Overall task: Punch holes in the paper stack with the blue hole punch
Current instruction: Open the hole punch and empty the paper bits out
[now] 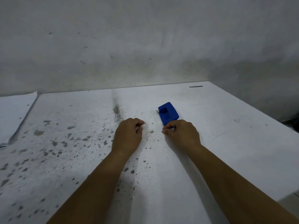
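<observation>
A blue hole punch (168,113) is seen lying flat on the stained white tabletop (226,126), just right of the frame's centre. Its near end is touched by the right hand (182,133), whose fingers (168,126) are curled loosely at that end; whether it is actually gripped cannot be told. The left hand (128,136) is rested on the tabletop just beside, its fingers curled inward around nothing visible, apart from the punch. Sheets of paper (14,110) are seen at the left edge, well apart from both hands.

Left hand (127,136): your fingers curled under, knuckles up.
Right hand (182,135): your fingers curled, thumb tucked.
Forearms: both extended forward.
</observation>
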